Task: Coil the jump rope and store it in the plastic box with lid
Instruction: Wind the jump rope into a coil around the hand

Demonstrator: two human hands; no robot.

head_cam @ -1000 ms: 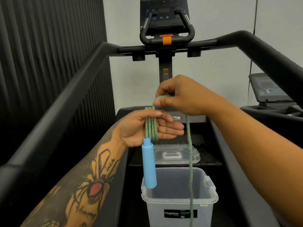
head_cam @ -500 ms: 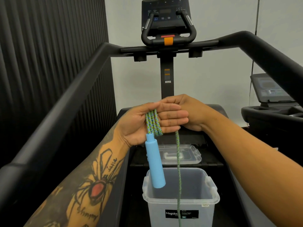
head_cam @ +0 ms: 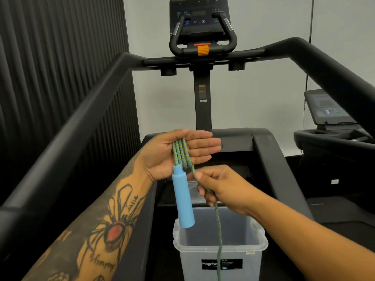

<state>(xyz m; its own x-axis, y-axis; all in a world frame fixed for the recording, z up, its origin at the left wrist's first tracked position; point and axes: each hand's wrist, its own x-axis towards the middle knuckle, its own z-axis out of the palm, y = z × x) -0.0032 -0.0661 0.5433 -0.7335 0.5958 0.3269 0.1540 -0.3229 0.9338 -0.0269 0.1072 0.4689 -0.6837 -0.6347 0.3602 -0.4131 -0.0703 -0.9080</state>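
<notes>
My left hand (head_cam: 182, 154) is held palm-up with fingers straight, and several turns of the green-and-blue braided jump rope (head_cam: 181, 152) wrap across the palm. A light blue rope handle (head_cam: 183, 201) hangs from those turns, tilted down toward the box. Just below and to the right, my right hand (head_cam: 220, 188) pinches the loose rope strand (head_cam: 218, 240), which drops past the front of the box and out of view. The clear plastic box (head_cam: 220, 252) stands open below both hands on the treadmill belt. Its clear lid (head_cam: 193, 191) lies flat behind it, mostly hidden by my right hand.
I stand on a black treadmill with side rails (head_cam: 67, 138) on both sides and a console (head_cam: 199, 19) ahead. A dark ribbed wall (head_cam: 50, 67) runs along the left. Another machine (head_cam: 332, 126) stands at the right.
My right hand has come from behind my left hand down to below it, pulling the rope strand along. The left hand stays put with the turns on its palm.
</notes>
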